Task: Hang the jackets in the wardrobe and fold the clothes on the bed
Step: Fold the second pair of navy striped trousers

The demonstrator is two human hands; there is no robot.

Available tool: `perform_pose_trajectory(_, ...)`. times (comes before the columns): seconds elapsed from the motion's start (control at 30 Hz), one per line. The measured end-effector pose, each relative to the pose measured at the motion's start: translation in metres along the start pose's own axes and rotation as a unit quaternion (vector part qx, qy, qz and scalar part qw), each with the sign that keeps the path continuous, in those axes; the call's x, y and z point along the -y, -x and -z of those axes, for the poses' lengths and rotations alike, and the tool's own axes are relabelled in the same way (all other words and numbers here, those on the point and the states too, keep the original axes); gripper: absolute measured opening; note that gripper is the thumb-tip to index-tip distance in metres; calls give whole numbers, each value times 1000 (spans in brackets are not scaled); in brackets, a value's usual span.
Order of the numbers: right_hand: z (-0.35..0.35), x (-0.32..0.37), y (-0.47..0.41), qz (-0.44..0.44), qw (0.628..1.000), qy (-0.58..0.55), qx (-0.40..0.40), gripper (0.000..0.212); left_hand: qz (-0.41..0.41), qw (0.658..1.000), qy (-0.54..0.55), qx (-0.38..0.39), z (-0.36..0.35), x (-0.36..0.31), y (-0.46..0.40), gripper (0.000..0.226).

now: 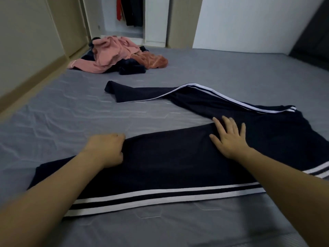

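On bed (62, 107): left hand (105, 148) fingers clamped on navy trousers (169, 157); right hand (227, 138) fingers apart, pressing.

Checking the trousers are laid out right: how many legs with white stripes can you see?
2. The near leg lies under both hands, the left hand and right hand; the far leg stretches toward the clothes pile.

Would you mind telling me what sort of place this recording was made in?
Most likely a bedroom: a wide bed with a grey sheet fills the view, an open wardrobe with hanging clothes stands beyond it, and a pile of clothes lies on the bed.
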State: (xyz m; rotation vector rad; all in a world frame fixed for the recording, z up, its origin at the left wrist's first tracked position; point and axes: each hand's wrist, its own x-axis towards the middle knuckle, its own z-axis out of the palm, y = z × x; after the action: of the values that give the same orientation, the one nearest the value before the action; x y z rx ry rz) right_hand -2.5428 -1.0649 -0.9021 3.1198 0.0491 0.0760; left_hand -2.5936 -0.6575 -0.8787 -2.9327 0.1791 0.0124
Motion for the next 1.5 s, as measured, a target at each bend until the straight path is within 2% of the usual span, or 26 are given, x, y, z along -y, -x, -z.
perform_pose_trajectory(0.07, -18, -4, 13, -30, 998, -41, 27, 69, 118, 990, -76, 6, 0, 12, -5, 25)
perform_pose_trajectory(0.13, -24, -6, 11, -22, 998, -43, 26, 72, 235, 962, -143, 1, 4, 21, -13, 32)
perform_pose_trajectory(0.17, -22, -7, 5, -4, 999, -40, 12, 72, 243, 960, -137, -18, 7, 12, -19, 35)
perform_pose_trajectory(0.23, -12, -8, -11, 31, 998, -47, -38, 70, 142, 982, 15, -120, 12, -33, -29, 40)
perform_pose_trajectory(0.27, -8, -7, -21, 37, 996, -56, -57, 69, 67, 978, 113, -163, 12, -61, -33, 43)
perform_pose_trajectory(0.3, -4, -6, -31, 36, 995, -69, -62, 69, -5, 973, 169, -156, 9, -85, -35, 47)
perform_pose_trajectory(0.33, -3, -6, -42, 29, 995, -80, -52, 68, -46, 976, 179, -119, 2, -101, -38, 53)
perform_pose_trajectory(0.37, -2, -5, -52, 20, 996, -82, -31, 68, -48, 983, 160, -70, -8, -108, -44, 58)
perform_pose_trajectory(0.43, -5, -2, -72, 16, 997, -67, 21, 69, 69, 985, 157, -33, -23, -92, -64, 62)
perform_pose_trajectory(0.5, -8, 6, -90, 20, 997, -63, 46, 71, 194, 965, 162, -76, -23, -65, -95, 63)
perform_pose_trajectory(0.53, -11, 10, -98, 24, 996, -66, 46, 71, 225, 956, 163, -92, -18, -55, -114, 63)
perform_pose_trajectory(0.67, -20, 25, -125, 39, 995, -86, 22, 71, 214, 960, 149, -102, -2, -38, -190, 70)
perform_pose_trajectory(0.8, -32, 38, -136, 31, 996, -77, -26, 62, 208, 971, 66, -94, -7, -30, -232, 48)
perform_pose_trajectory(0.87, -35, 39, -139, 39, 994, -75, -71, 51, 206, 963, 80, -151, -3, -28, -238, 32)
perform_pose_trajectory(0.9, -35, 38, -141, 52, 989, -90, -102, 46, 203, 950, 125, -199, 3, -26, -236, 24)
perform_pose_trajectory(0.97, -29, 38, -143, 66, 973, -160, -155, 33, 209, 908, 236, -277, 27, -20, -229, 17)
perform_pose_trajectory(1.0, -21, 37, -141, 45, 963, -211, -161, 27, 217, 890, 257, -307, 44, -15, -225, 18)
perform_pose_trajectory(1.07, -3, 33, -136, -16, 948, -288, -132, 23, 221, 883, 219, -351, 85, 2, -213, 22)
perform_pose_trajectory(1.13, 19, 23, -130, -37, 935, -345, -72, 23, 233, 892, 154, -356, 129, 28, -199, 26)
perform_pose_trajectory(1.23, 55, 12, -117, 33, 869, -482, 107, 30, 269, 907, 97, -310, 184, 66, -183, 18)
perform_pose_trajectory(1.3, 71, 7, -114, 45, 836, -516, 185, 38, 291, 933, 27, -212, 198, 79, -175, 19)
perform_pose_trajectory(1.33, 77, 5, -115, 40, 842, -508, 178, 37, 306, 939, -47, -147, 196, 83, -172, 25)
perform_pose_trajectory(1.4, 83, -2, -119, 23, 889, -447, 92, 32, 346, 917, -198, -5, 175, 81, -164, 41)
perform_pose_trajectory(1.43, 84, -10, -122, 13, 922, -386, 35, 27, 347, 907, -234, 51, 160, 72, -161, 49)
perform_pose_trajectory(1.47, 82, -20, -125, 1, 948, -317, -10, 22, 327, 913, -232, 83, 142, 58, -161, 56)
perform_pose_trajectory(1.5, 78, -31, -127, -13, 966, -256, -36, 20, 286, 933, -195, 96, 125, 36, -165, 60)
